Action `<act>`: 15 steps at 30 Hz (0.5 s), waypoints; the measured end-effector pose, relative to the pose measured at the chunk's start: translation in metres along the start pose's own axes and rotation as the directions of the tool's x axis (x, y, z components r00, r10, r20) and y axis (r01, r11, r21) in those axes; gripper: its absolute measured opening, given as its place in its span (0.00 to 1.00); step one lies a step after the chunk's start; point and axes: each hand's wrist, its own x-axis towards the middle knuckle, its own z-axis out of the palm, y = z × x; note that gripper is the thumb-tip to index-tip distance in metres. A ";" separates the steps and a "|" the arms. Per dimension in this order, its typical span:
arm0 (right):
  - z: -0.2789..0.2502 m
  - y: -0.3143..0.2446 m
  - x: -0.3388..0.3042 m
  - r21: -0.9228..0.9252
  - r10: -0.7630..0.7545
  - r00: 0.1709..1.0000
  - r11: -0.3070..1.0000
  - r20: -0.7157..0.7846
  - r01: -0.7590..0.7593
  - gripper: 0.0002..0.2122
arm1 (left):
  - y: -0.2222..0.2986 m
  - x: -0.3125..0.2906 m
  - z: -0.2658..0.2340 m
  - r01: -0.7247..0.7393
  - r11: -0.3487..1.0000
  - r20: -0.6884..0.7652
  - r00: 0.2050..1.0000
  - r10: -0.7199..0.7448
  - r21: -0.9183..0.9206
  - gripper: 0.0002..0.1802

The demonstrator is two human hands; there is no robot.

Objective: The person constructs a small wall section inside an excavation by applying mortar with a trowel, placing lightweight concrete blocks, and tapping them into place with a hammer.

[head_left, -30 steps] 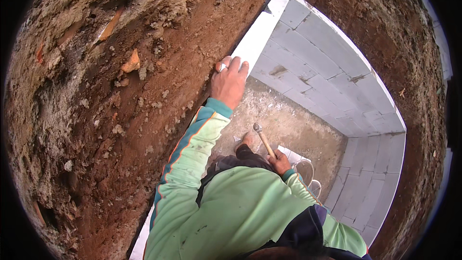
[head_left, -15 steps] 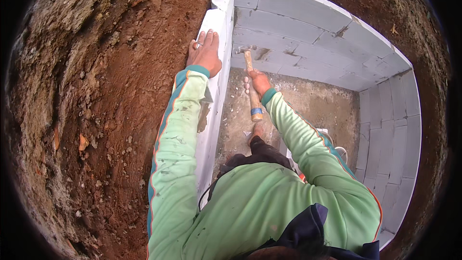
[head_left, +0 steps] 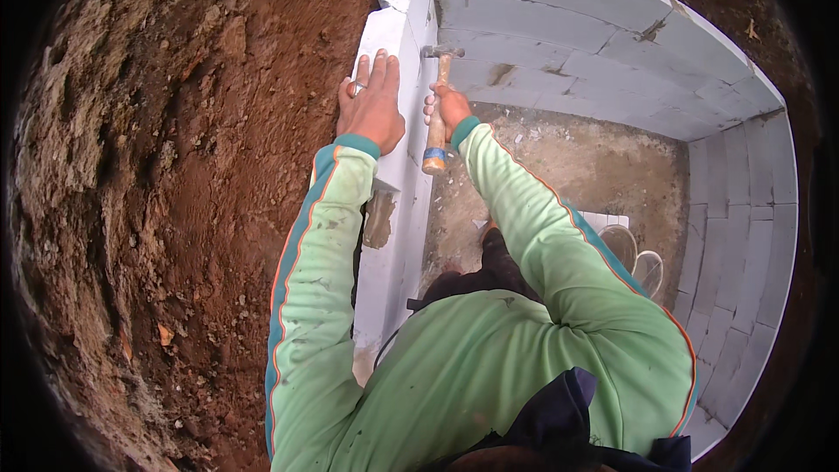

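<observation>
My left hand (head_left: 374,103) lies flat, fingers stretched forward, on top of a white block (head_left: 384,33) in the left wall. A ring shows on one of its fingers. In my right hand (head_left: 449,110) is a hammer (head_left: 434,135), gripped round its wooden handle, which has a blue band near the butt end. The metal hammer head (head_left: 443,52) is beside the inner face of that block; whether it touches cannot be made out. Behind my left wrist, a patch of grey mortar (head_left: 379,218) shows on the lower, stepped part of the wall.
Light block walls (head_left: 559,22) stand ahead and at the right (head_left: 738,201), enclosing a dusty concrete floor (head_left: 568,166). Two round containers (head_left: 648,273) and a white piece (head_left: 605,220) are by my right arm. A reddish earth bank (head_left: 192,210) runs along the left.
My right hand has brought the hammer leftward and forward, close to the left wall's block. My left hand stays on the block. The view has shifted slightly, and the mortar patch shows more.
</observation>
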 end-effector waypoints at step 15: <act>-0.176 0.062 -0.109 -0.607 -0.195 0.972 0.791 -0.133 0.076 0.15 | -0.020 0.020 0.020 0.025 0.973 0.021 0.999 -0.031 0.229 0.52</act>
